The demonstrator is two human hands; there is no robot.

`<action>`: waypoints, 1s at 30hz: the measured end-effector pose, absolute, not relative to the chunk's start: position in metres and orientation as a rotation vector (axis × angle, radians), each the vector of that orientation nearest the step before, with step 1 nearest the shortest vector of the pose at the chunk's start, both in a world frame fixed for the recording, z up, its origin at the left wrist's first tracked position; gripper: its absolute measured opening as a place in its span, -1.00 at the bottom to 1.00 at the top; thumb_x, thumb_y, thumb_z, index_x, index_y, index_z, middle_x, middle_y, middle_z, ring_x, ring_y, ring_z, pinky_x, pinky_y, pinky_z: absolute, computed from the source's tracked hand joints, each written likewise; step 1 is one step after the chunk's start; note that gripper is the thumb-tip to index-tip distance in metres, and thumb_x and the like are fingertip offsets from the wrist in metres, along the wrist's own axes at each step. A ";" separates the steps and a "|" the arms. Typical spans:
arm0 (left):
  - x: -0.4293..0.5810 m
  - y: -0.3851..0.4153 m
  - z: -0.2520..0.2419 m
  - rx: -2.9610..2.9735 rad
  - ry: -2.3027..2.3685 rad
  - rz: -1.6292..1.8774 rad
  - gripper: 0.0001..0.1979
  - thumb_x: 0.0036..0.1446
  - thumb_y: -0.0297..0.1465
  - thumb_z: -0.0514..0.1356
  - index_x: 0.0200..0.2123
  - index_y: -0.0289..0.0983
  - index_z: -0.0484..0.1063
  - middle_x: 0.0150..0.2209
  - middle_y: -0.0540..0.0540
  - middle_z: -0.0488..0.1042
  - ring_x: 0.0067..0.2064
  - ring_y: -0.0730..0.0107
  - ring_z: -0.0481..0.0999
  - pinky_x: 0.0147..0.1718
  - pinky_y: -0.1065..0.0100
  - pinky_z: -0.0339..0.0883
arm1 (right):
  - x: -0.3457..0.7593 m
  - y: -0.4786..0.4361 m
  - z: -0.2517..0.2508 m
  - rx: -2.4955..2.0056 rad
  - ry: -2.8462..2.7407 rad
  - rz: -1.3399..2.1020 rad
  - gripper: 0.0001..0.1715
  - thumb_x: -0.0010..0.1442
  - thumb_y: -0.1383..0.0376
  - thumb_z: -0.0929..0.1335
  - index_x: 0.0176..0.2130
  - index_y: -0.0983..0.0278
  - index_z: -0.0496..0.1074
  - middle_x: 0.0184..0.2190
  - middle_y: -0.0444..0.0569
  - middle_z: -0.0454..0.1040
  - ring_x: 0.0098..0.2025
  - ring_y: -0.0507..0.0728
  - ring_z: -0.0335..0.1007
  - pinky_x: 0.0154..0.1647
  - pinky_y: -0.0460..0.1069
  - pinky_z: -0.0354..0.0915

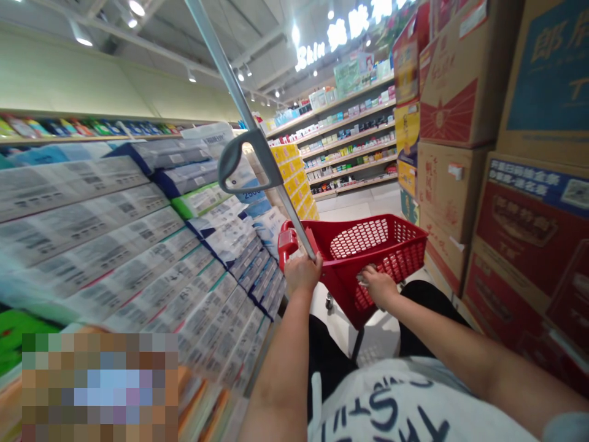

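Note:
A red plastic shopping cart with mesh sides stands tilted in the picture, directly before my legs. My left hand is closed round the lower visible part of a long metal pole, close to the cart's red handle end. A grey loop-shaped grip sits partway up this pole, which runs out of the top of the view. Whether the pole's lower end is inside the cart is hidden. My right hand has its fingers curled on the cart's near mesh side.
Stacked packs in printed plastic wrap line the left. Yellow boxes rise beyond the cart. Tall stacked cartons border the right side closely. Filled shelves stand at the back, past a pale floor. A blurred-out patch covers the lower left.

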State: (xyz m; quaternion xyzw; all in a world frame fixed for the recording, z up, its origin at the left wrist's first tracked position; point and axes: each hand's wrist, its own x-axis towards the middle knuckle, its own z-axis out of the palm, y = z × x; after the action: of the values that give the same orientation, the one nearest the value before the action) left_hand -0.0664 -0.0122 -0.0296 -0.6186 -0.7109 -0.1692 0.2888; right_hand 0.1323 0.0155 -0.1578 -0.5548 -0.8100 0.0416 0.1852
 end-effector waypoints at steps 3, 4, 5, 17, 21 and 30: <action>-0.066 -0.013 -0.029 -1.649 -1.899 -0.447 -0.41 0.20 -0.09 -0.17 -0.39 -0.34 0.53 -0.43 -0.25 0.52 -0.34 0.15 0.49 -0.24 0.19 0.16 | 0.128 0.011 -0.160 -1.450 -2.394 0.105 -0.65 0.09 0.40 0.25 -0.10 0.21 0.38 -0.02 -0.01 0.35 -0.21 0.09 0.38 -0.21 -0.02 0.12; -0.066 -0.013 -0.030 -1.649 -1.899 -0.446 -0.41 0.20 -0.08 -0.17 -0.39 -0.34 0.53 -0.43 -0.25 0.52 -0.34 0.15 0.49 -0.23 0.19 0.16 | 0.127 0.010 -0.161 -1.423 -2.412 0.103 -0.64 0.08 0.41 0.25 -0.10 0.20 0.38 -0.01 -0.02 0.34 -0.20 0.09 0.38 -0.19 -0.01 0.11; -0.066 -0.013 -0.030 -1.650 -1.899 -0.446 -0.41 0.20 -0.08 -0.16 -0.39 -0.34 0.53 -0.43 -0.25 0.52 -0.34 0.16 0.49 -0.23 0.19 0.16 | 0.128 0.011 -0.161 -1.415 -2.410 0.098 -0.64 0.09 0.41 0.25 -0.10 0.20 0.38 -0.01 -0.03 0.34 -0.18 0.09 0.37 -0.18 -0.01 0.11; -0.068 -0.011 -0.032 -1.662 -1.900 -0.469 -0.43 0.20 -0.09 -0.14 -0.39 -0.34 0.53 -0.42 -0.25 0.53 -0.33 0.17 0.49 -0.19 0.19 0.17 | 0.140 0.019 -0.159 -1.551 -2.268 0.066 -0.64 0.15 0.42 0.19 -0.06 0.21 0.32 0.02 -0.01 0.30 -0.23 0.07 0.39 -0.29 -0.03 0.08; -0.067 -0.012 -0.031 -1.659 -1.914 -0.469 -0.44 0.19 -0.09 -0.14 -0.39 -0.34 0.53 -0.41 -0.25 0.53 -0.32 0.17 0.49 -0.18 0.18 0.16 | 0.141 0.020 -0.162 -1.661 -2.139 0.087 -0.64 0.19 0.35 0.19 -0.01 0.21 0.27 0.05 0.02 0.25 -0.27 0.08 0.38 -0.33 -0.03 0.10; -0.067 -0.013 -0.031 -1.651 -1.902 -0.461 -0.44 0.19 -0.10 -0.14 -0.37 -0.34 0.54 -0.42 -0.25 0.53 -0.32 0.16 0.49 -0.15 0.17 0.16 | 0.145 0.023 -0.163 -1.579 -2.201 0.120 -0.60 0.17 0.42 0.19 0.00 0.19 0.28 0.06 -0.01 0.24 -0.20 0.08 0.37 -0.28 -0.04 0.12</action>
State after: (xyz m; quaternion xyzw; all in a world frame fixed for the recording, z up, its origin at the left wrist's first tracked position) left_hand -0.0671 -0.0128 -0.0310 -0.6178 -0.7118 -0.1726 0.2863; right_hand 0.1454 0.0226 -0.1633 -0.5690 -0.7931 0.0431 0.2131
